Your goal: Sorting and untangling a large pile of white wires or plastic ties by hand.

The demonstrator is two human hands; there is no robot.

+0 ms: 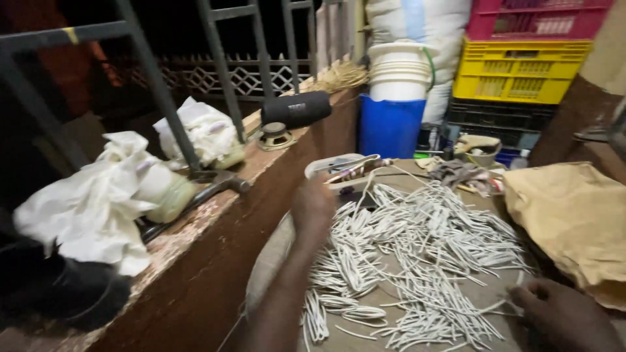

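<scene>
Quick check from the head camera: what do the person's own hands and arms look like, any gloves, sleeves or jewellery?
Both are bare. The left hand has no glove, and its forearm shows no sleeve. The right hand is also ungloved. No ring, watch or band is visible, though the dim, blurred picture hides fine detail.

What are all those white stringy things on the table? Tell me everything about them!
The white strands look like short cut pieces of thin cord or wire; which one, I cannot tell. Many are bent double into loops, others lie straight. They are spread in a loose, tangled heap across the brownish tabletop. The left hand reaches over the heap's upper left edge, and the right hand rests at its lower right edge, fingers by a few strands.
</scene>
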